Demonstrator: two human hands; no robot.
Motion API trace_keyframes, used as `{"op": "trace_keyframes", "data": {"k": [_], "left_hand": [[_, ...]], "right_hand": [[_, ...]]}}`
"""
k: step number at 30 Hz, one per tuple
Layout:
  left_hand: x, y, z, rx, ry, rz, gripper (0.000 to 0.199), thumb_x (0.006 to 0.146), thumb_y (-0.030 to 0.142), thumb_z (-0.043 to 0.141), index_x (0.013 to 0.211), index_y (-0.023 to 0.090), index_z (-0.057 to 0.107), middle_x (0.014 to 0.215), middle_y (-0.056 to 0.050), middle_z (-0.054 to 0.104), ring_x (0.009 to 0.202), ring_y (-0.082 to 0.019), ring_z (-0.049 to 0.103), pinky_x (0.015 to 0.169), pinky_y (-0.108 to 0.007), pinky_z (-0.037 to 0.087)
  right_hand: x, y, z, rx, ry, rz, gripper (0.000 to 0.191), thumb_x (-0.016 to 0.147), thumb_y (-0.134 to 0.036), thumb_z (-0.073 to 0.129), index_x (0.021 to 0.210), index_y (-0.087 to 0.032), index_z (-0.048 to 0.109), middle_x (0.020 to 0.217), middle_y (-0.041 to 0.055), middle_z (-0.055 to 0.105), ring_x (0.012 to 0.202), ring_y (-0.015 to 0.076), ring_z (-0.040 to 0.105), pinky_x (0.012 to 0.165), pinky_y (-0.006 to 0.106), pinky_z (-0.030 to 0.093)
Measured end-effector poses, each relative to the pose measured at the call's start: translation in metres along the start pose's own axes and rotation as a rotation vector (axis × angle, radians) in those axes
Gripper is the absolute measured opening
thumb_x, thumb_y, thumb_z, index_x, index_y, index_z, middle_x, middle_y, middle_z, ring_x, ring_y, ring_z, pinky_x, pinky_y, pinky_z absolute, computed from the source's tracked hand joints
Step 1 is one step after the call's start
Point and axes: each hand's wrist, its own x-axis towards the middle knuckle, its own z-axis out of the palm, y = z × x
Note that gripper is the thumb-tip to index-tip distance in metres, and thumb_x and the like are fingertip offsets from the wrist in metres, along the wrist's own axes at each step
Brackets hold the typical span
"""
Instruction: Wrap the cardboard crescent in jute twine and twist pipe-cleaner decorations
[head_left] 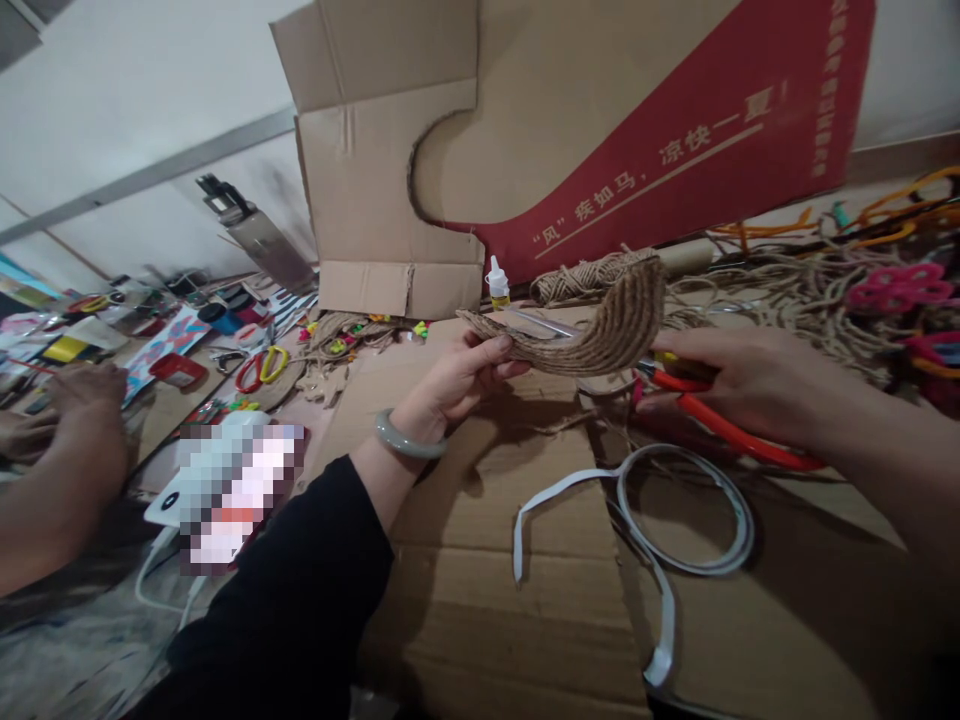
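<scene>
A person's left hand point(480, 375) pinches one end of a curved rope band point(611, 335) between thumb and fingers, holding it up above a sheet of cardboard point(495, 600). The right hand point(757, 380) is closed around red-handled pliers point(720, 425), their head at the band's far, upturned end. Whether the tool actually bites the rope cannot be told, as the tip is dark and partly lost against the band.

Good work here would seem to rest on a steady left grip, firm enough to keep the rows side by side yet light enough not to crush the curve. The pliers are best brought square to the rope's edge, a little at a time, with left fingers well clear of the head. Turning the far end toward the light should help the eye.

Below, a ring of tape point(741, 550) with loose tails lies near the work and could snag. A glue bottle point(497, 285) stands upright behind, beside a hank of twine point(581, 283).
</scene>
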Motion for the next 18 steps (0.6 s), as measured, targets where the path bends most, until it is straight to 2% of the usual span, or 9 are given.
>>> {"op": "trace_keyframes", "data": {"k": [3, 6, 10, 12, 14, 15, 18], "left_hand": [[0.002, -0.002, -0.002, 0.018, 0.008, 0.017, 0.017, 0.072, 0.017, 0.069, 0.086, 0.015, 0.060, 0.088, -0.003, 0.068, 0.076, -0.011, 0.065, 0.068, -0.024, 0.054], [0.005, -0.005, -0.004, 0.046, 0.022, 0.003, 0.020, 0.070, 0.019, 0.072, 0.085, 0.015, 0.059, 0.084, -0.002, 0.068, 0.070, -0.010, 0.064, 0.062, -0.019, 0.053], [0.006, -0.006, -0.003, 0.091, 0.029, -0.056, 0.024, 0.068, 0.022, 0.074, 0.087, 0.015, 0.061, 0.085, -0.002, 0.069, 0.067, -0.009, 0.063, 0.056, -0.017, 0.053], [0.007, -0.007, -0.003, 0.105, 0.018, -0.071, 0.026, 0.067, 0.023, 0.074, 0.088, 0.015, 0.062, 0.088, -0.003, 0.069, 0.068, -0.010, 0.064, 0.056, -0.017, 0.053], [0.007, -0.007, -0.003, 0.110, 0.007, -0.071, 0.025, 0.067, 0.023, 0.074, 0.089, 0.015, 0.063, 0.090, -0.003, 0.069, 0.069, -0.010, 0.064, 0.055, -0.017, 0.052], [0.008, -0.007, -0.003, 0.112, 0.005, -0.071, 0.025, 0.068, 0.023, 0.073, 0.089, 0.015, 0.063, 0.091, -0.003, 0.069, 0.070, -0.010, 0.064, 0.055, -0.018, 0.052], [0.007, -0.008, -0.002, 0.132, 0.009, -0.084, 0.026, 0.067, 0.022, 0.073, 0.090, 0.015, 0.063, 0.093, -0.004, 0.069, 0.072, -0.010, 0.064, 0.056, -0.018, 0.052]], "right_hand": [[0.002, 0.007, 0.005, -0.118, -0.007, 0.072, 0.050, 0.070, -0.052, 0.062, 0.112, -0.027, 0.065, 0.093, 0.0092, 0.072, 0.075, 0.0255, 0.064, 0.057, 0.032, 0.042], [0.003, 0.014, 0.014, -0.257, -0.022, 0.076, 0.051, 0.074, -0.045, 0.056, 0.122, -0.026, 0.058, 0.104, 0.0103, 0.069, 0.087, 0.0277, 0.064, 0.062, 0.034, 0.044], [0.001, 0.013, 0.019, -0.265, -0.073, 0.025, 0.041, 0.080, -0.036, 0.049, 0.117, -0.022, 0.058, 0.100, 0.0113, 0.068, 0.085, 0.0252, 0.063, 0.067, 0.035, 0.045], [0.000, 0.008, 0.015, -0.218, -0.031, 0.031, 0.035, 0.081, -0.034, 0.047, 0.110, -0.022, 0.062, 0.102, 0.0117, 0.068, 0.089, 0.0259, 0.063, 0.070, 0.036, 0.046], [-0.001, 0.003, 0.009, -0.064, 0.039, 0.042, 0.032, 0.079, -0.028, 0.046, 0.104, -0.022, 0.063, 0.103, 0.0111, 0.068, 0.091, 0.0258, 0.062, 0.074, 0.038, 0.048], [-0.002, -0.001, 0.007, 0.085, 0.055, 0.030, 0.033, 0.077, -0.026, 0.046, 0.105, -0.022, 0.063, 0.103, 0.0108, 0.068, 0.091, 0.0248, 0.063, 0.077, 0.038, 0.048], [-0.006, -0.011, 0.007, 0.568, -0.015, -0.050, 0.036, 0.078, -0.027, 0.050, 0.112, -0.020, 0.057, 0.107, 0.0096, 0.066, 0.092, 0.0213, 0.062, 0.081, 0.035, 0.050]]}}
